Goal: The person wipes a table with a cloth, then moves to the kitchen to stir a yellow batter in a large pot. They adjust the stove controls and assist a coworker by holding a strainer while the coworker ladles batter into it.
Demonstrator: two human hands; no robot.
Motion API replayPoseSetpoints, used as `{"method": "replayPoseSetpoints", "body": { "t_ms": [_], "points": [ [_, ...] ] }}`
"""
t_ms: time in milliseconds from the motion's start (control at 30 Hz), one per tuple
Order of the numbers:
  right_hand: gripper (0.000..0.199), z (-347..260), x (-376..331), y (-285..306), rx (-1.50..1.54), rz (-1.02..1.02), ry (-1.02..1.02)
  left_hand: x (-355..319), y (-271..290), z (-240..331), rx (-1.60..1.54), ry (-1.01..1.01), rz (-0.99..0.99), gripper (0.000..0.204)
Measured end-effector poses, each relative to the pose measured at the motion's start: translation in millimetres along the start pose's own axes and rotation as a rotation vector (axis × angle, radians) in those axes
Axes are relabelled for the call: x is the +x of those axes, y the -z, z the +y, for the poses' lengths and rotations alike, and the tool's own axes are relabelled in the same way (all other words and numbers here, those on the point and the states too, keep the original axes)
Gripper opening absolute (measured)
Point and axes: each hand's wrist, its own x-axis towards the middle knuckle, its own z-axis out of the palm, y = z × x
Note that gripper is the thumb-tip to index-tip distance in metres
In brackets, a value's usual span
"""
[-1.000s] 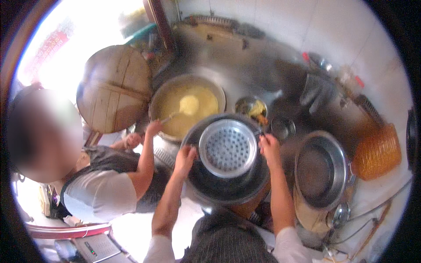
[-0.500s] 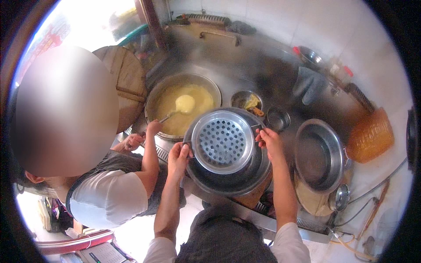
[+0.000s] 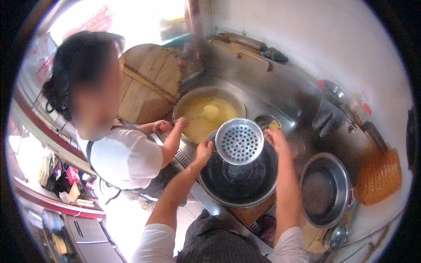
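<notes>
Between my hands is a round metal colander (image 3: pixel 240 142) with rows of holes in its flat bottom. My left hand (image 3: pixel 204 152) grips it at the left side, fingers closed. At its right, my right hand (image 3: pixel 277 139) is closed around the other side, next to a small bowl. The colander hangs over the far part of a wide, dark basin (image 3: pixel 239 188). Just beyond stands a pot (image 3: pixel 240 101) of yellow liquid. In it a co-worker's hand (image 3: pixel 181 123) holds a ladle (image 3: pixel 211 112) filled with something pale yellow.
The co-worker (image 3: pixel 123 153) stands close on my left. A round wooden lid (image 3: pixel 151 83) leans behind the pot. To my right are a deep metal basin (image 3: pixel 344 197) and an orange basket (image 3: pixel 379 179). The small bowl (image 3: pixel 267 119) holds yellow scraps.
The view has swung left. My hands have carried the colander forward, toward the basin's far rim and nearer the pot. The co-worker's ladle stays in the pot.
</notes>
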Motion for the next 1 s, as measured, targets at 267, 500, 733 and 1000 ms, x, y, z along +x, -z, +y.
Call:
{"method": "replayPoseSetpoints", "body": {
  "t_ms": [267,500,733,1000],
  "points": [
    [0.019,37,-26,5,0.212,0.108,-0.071,-21,-2,-2,-0.141,0.174,-0.131,0.025],
    [0.015,29,-33,4,0.14,0.156,-0.062,-25,-3,4,-0.332,0.247,-0.206,0.023],
    [0.017,37,-25,4,0.122,0.173,-0.042,-29,-11,4,-0.276,0.257,-0.187,0.023],
    [0.018,58,-5,7,0.176,0.164,-0.067,-21,-9,0,-0.369,0.314,-0.196,0.022]
  ]
}}
